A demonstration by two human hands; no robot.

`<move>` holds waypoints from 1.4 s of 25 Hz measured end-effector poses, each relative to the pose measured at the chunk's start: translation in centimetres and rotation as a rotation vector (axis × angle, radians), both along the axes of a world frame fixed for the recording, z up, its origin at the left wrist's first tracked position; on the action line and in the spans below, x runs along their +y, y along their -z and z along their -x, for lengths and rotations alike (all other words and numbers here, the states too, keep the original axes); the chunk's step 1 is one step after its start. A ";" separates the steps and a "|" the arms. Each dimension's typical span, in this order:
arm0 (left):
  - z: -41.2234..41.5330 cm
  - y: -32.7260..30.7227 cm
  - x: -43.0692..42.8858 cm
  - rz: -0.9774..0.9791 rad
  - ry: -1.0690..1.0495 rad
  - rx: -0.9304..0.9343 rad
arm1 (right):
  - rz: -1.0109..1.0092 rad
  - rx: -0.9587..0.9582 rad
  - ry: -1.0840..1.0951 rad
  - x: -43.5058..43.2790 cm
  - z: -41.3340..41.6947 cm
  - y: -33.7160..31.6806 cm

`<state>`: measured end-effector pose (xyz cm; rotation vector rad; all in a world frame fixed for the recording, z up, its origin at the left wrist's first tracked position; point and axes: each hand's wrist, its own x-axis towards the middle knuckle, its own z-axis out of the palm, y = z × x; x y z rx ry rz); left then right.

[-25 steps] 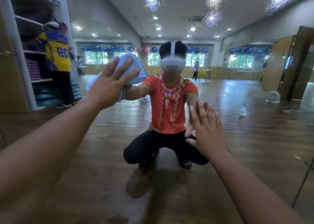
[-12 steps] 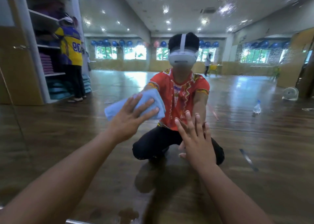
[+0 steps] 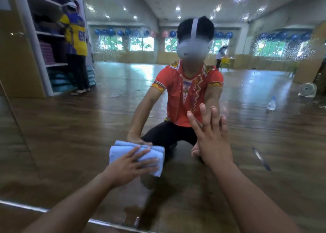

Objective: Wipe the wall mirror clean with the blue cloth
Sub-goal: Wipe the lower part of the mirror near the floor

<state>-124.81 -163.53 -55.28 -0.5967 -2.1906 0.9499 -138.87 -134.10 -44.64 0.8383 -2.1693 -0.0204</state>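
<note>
The wall mirror (image 3: 67, 135) fills nearly the whole view and reflects a kneeling person in a red shirt. My left hand (image 3: 130, 165) presses a folded blue cloth (image 3: 120, 149) flat against the lower part of the glass, fingers spread over it. My right hand (image 3: 211, 139) lies flat on the mirror to the right of the cloth, fingers straight and pointing up. Water droplets speckle the upper glass.
The mirror's metal bottom frame (image 3: 109, 223) runs along the lower edge. Reflected in the glass are white shelves (image 3: 44, 33) with a person in a yellow jersey at left, a water bottle (image 3: 271, 104) and a small fan (image 3: 308, 90) on the wooden floor at right.
My left hand has swept the blue cloth down the mirror from upper left to low centre. My right hand stays flat on the glass, and the view has tilted downward.
</note>
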 end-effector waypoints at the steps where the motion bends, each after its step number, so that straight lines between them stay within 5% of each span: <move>1: -0.2 -2.0 -0.2 -0.078 -0.012 0.043 | 0.002 0.001 0.006 0.1 0.0 0.0; 8: 0.2 -17.7 -2.4 -0.609 -0.156 0.430 | 0.008 0.024 0.003 0.2 -0.2 0.0; 16: 2.3 -1.6 1.4 -1.903 -0.216 0.866 | -0.021 0.012 0.023 0.1 0.1 0.1; 19: 2.0 0.7 3.1 -2.528 -0.115 0.966 | -0.016 0.020 0.014 0.0 0.4 0.2; 21: 2.0 0.9 2.7 -2.718 -0.169 0.980 | -0.022 0.016 0.026 -0.1 0.5 0.2; 27: 2.1 -3.1 2.4 -2.650 -0.054 0.989 | -0.054 -0.012 0.076 0.1 -0.2 -0.3; 35: 3.0 -10.5 9.0 -1.825 -0.175 0.753 | 0.107 0.049 -0.023 2.4 -1.1 3.4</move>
